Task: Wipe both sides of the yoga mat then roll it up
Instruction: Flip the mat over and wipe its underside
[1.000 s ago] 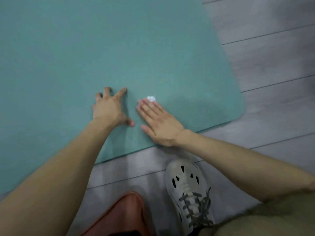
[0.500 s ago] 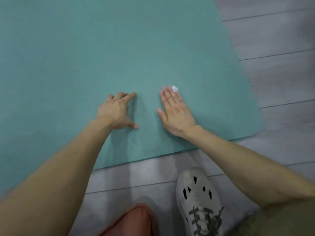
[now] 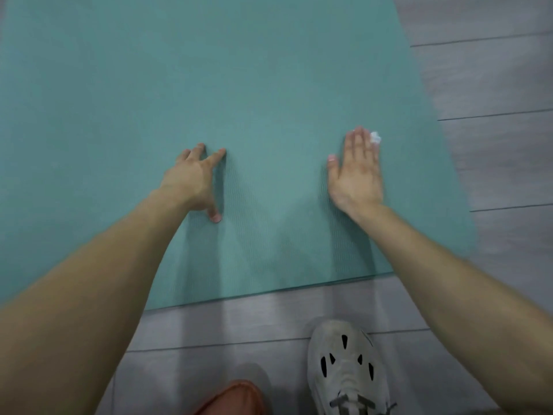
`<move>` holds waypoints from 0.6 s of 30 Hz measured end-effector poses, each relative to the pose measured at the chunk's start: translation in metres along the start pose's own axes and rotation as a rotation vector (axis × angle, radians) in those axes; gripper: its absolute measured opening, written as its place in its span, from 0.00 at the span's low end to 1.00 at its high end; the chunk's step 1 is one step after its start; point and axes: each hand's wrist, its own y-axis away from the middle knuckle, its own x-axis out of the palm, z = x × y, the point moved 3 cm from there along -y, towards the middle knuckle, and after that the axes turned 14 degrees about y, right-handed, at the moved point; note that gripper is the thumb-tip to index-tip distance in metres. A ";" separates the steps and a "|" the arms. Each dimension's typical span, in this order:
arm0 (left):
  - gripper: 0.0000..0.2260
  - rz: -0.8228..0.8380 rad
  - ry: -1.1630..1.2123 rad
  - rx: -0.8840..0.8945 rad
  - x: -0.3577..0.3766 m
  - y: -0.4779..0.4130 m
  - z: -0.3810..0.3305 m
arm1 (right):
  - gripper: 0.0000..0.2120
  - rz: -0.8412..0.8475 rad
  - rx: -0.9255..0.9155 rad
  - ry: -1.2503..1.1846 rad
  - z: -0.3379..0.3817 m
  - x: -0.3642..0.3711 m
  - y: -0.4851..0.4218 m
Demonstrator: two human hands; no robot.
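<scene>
Grey plank floor (image 3: pixel 493 70) carries the teal yoga mat (image 3: pixel 239 70), spread flat with its near edge just ahead of a white shoe (image 3: pixel 347 369); the left grip (image 3: pixel 194 178) is open, fingers spread, with fingertips and thumb touching the mat; the right grip (image 3: pixel 357 172) lies open and flat near the mat's right edge, fingers straight and together, pressing down; a small white wad (image 3: pixel 375 137) peeks out at its outer fingertips.
</scene>
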 end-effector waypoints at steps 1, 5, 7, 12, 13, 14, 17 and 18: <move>0.75 -0.005 -0.010 -0.001 -0.001 0.001 0.001 | 0.36 -0.029 -0.087 -0.018 0.029 0.000 0.007; 0.72 -0.046 -0.051 0.008 -0.005 0.008 0.000 | 0.34 -0.024 -0.610 -0.096 0.158 -0.010 0.051; 0.71 -0.059 -0.070 0.011 -0.008 0.010 -0.003 | 0.32 -0.024 -0.750 -0.078 0.172 -0.014 0.055; 0.70 -0.058 -0.097 0.011 -0.012 0.014 -0.006 | 0.31 -0.083 -0.367 -0.030 0.054 0.001 -0.025; 0.70 -0.060 -0.101 0.014 -0.012 0.014 -0.005 | 0.32 -0.050 -0.226 -0.005 0.020 0.002 -0.043; 0.70 -0.061 -0.103 0.019 -0.013 0.014 -0.005 | 0.33 -0.021 -0.107 0.019 -0.009 0.001 -0.056; 0.70 -0.070 -0.117 0.025 -0.013 0.014 -0.005 | 0.37 0.021 0.073 0.010 -0.018 -0.006 -0.068; 0.70 -0.071 -0.121 0.027 -0.013 0.014 -0.005 | 0.37 -0.004 0.049 -0.002 0.003 -0.006 -0.063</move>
